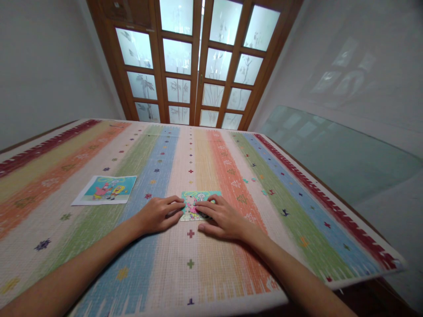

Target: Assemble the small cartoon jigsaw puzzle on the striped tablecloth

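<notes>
A small jigsaw puzzle (191, 207) with a cartoon picture lies in front of me on the striped tablecloth, its pieces joined. My left hand (163, 213) rests at its left edge, fingers slightly bent and apart, the tips touching the border. Over the right half lies my right hand (220, 216), fingers spread across the surface and thumb on the cloth below. It hides the puzzle's lower right part. Off to the left is a printed reference picture (110, 189) of cartoon characters on white paper. A few small teal puzzle pieces (254, 179) lie loose to the right.
The tablecloth (205, 255) has coloured stripes with small woven motifs and covers the whole table. Its front edge runs close below my arms. Beyond the far edge stands a wooden door (198, 66) with frosted panes. White walls flank the table.
</notes>
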`<state>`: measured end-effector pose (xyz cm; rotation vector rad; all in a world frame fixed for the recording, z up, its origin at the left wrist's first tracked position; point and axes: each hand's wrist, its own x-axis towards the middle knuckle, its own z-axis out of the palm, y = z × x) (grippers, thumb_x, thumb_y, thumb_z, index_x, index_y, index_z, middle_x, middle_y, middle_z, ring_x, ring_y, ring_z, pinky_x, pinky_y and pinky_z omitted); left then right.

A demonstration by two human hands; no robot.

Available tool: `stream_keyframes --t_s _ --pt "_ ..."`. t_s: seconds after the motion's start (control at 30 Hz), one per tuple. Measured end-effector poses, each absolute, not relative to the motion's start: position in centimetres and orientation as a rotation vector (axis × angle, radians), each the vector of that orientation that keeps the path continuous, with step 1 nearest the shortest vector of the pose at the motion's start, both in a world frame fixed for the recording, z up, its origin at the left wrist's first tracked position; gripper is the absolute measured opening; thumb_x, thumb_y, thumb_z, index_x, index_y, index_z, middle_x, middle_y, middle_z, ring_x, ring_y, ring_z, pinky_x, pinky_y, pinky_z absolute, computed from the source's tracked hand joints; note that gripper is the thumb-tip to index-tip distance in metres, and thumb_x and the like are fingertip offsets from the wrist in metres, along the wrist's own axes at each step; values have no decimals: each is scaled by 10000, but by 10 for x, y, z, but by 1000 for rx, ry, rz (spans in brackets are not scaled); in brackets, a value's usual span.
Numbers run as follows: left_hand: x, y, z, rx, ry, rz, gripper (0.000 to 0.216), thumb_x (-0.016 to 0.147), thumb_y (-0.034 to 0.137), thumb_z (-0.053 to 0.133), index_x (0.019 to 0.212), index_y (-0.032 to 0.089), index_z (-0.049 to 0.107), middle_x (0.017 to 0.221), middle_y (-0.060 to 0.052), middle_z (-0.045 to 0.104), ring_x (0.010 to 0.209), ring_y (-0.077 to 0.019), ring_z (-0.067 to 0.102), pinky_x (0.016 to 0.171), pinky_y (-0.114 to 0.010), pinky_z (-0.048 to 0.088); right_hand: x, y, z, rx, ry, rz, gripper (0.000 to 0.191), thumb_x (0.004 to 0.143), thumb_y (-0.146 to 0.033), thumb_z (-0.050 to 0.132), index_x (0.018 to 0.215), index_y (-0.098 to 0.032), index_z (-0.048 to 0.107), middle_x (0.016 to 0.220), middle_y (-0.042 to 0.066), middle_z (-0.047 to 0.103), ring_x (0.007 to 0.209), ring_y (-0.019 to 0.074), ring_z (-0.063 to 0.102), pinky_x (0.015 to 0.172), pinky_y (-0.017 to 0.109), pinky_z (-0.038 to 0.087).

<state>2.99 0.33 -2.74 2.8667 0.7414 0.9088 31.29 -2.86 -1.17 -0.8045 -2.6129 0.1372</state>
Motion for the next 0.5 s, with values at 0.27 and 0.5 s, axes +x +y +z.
stream_keyframes --t_s 0.27,0.5 --pt "30 3 -28 2882 739 899 248 1013 261 511 1122 171 715 1062 -95 749 837 -186 754 723 -279 611 306 -29 -14 -799 -2665 74 511 1021 -507 513 1393 -165 591 1418 138 627 1198 311 573 1055 505 425" --pt "29 4 -30 2877 739 881 252 1010 266 514 1144 174 706 1084 -96 744 862 -185 752 761 -283 611 300 -29 -18 -823 -2665 20 591 1018 -560 498 1428 -138 563 1437 142 607 1199 329 540 1061 513 410"
